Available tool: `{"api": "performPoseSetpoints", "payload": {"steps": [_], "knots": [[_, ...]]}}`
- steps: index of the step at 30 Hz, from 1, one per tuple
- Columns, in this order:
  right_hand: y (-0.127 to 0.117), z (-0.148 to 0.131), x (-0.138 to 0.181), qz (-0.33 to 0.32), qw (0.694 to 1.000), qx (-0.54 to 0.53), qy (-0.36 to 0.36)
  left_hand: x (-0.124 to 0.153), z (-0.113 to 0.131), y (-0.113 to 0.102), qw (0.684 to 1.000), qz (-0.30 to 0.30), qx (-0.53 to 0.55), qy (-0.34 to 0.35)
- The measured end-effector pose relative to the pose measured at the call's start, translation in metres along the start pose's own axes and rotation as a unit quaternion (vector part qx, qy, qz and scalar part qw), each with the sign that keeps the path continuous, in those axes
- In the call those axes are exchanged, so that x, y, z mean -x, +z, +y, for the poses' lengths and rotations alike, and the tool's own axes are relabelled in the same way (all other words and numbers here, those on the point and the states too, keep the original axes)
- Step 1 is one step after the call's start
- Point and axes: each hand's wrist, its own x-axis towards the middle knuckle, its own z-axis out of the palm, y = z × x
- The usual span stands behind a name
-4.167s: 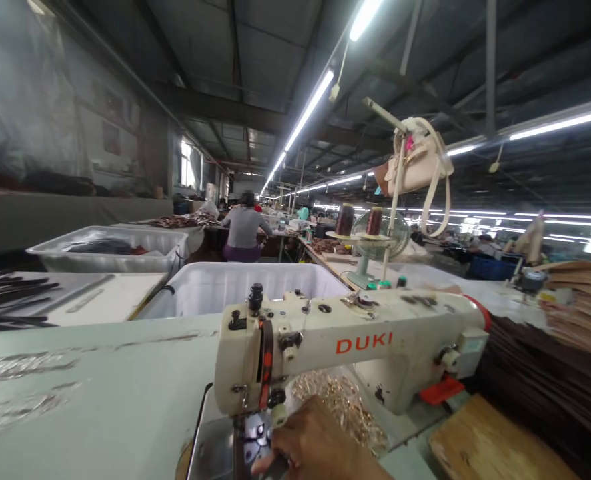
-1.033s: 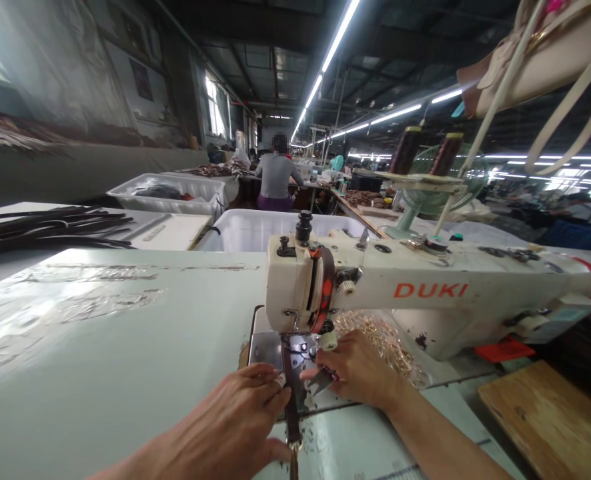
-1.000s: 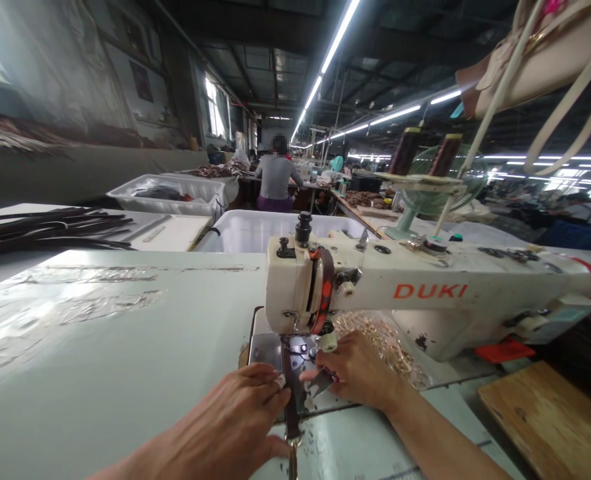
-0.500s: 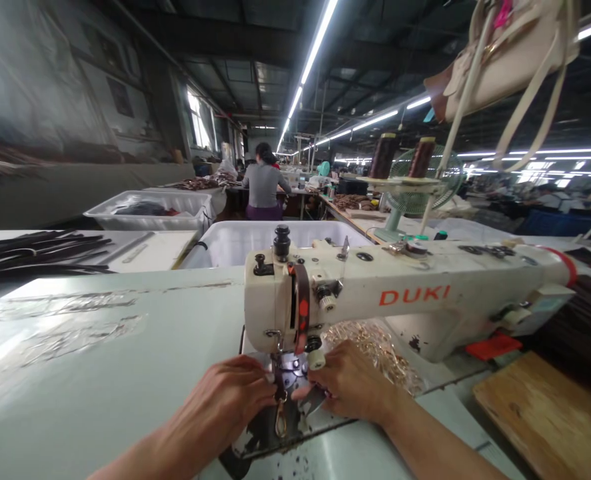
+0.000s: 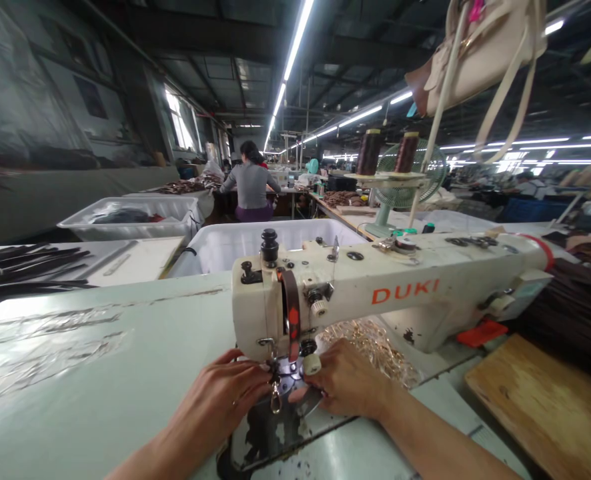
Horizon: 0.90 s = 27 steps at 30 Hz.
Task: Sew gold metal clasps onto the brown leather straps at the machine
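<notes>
A cream sewing machine (image 5: pixel 375 293) marked DUKI stands on the pale green table (image 5: pixel 90 373). Under its needle lies a dark strap end with a small gold clasp (image 5: pixel 276 402). My left hand (image 5: pixel 220 403) rests on the metal plate left of the needle, fingertips pinched on the strap. My right hand (image 5: pixel 348 383) sits right of the needle, fingers curled, pressing the strap end down. What lies under its fingertips is partly hidden.
A heap of gold metal fittings (image 5: pixel 375 343) lies behind my right hand. White tubs (image 5: pixel 245 243) stand beyond the table, dark straps (image 5: pixel 20 267) at far left, a wooden board (image 5: pixel 540 407) at right. A person (image 5: pixel 250 183) sits at a far bench. A beige bag (image 5: pixel 475 53) hangs overhead.
The strap has fed away under the foot, so only its clasp end shows now. Both hands have closed in on the needle. My view has shifted a little to the right.
</notes>
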Motion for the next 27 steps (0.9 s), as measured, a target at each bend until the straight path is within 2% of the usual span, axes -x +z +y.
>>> {"api": "performPoseSetpoints", "payload": {"steps": [3, 8, 12, 17, 20, 22, 24, 25, 26, 27], "knots": [[0.002, 0.001, 0.001, 0.009, 1.000, 0.000, 0.007, -0.002, -0.003, -0.004, 0.997, -0.012, -0.025, -0.066], [0.000, -0.003, 0.000, -0.009, 1.000, 0.009, 0.008, -0.013, -0.001, -0.009, 0.995, -0.089, -0.025, 0.022], [-0.002, -0.006, 0.001, -0.034, 0.999, 0.025, 0.016, -0.012, -0.002, -0.012, 0.993, -0.097, -0.047, 0.056], [-0.018, -0.014, 0.005, -0.061, 0.998, 0.026, 0.023, 0.019, 0.000, -0.015, 0.993, -0.085, -0.079, 0.029], [-0.031, -0.036, 0.010, -0.022, 0.998, 0.005, 0.062, 0.043, 0.016, -0.027, 0.994, -0.066, -0.089, -0.023], [-0.037, -0.058, 0.016, 0.039, 0.991, -0.041, 0.120, 0.058, 0.035, -0.040, 0.992, -0.046, -0.093, -0.070], [-0.039, -0.082, 0.024, 0.111, 0.975, -0.101, 0.162, 0.072, 0.059, -0.050, 0.989, -0.029, 0.012, -0.143], [-0.040, -0.094, 0.028, 0.140, 0.968, -0.126, 0.166, 0.079, 0.071, -0.054, 0.976, -0.023, 0.117, -0.185], [-0.040, -0.105, 0.031, 0.164, 0.962, -0.147, 0.161, 0.085, 0.084, -0.056, 0.945, -0.017, 0.236, -0.225], [-0.039, -0.115, 0.034, 0.180, 0.958, -0.165, 0.150, 0.091, 0.096, -0.056, 0.901, -0.009, 0.348, -0.260]]}}
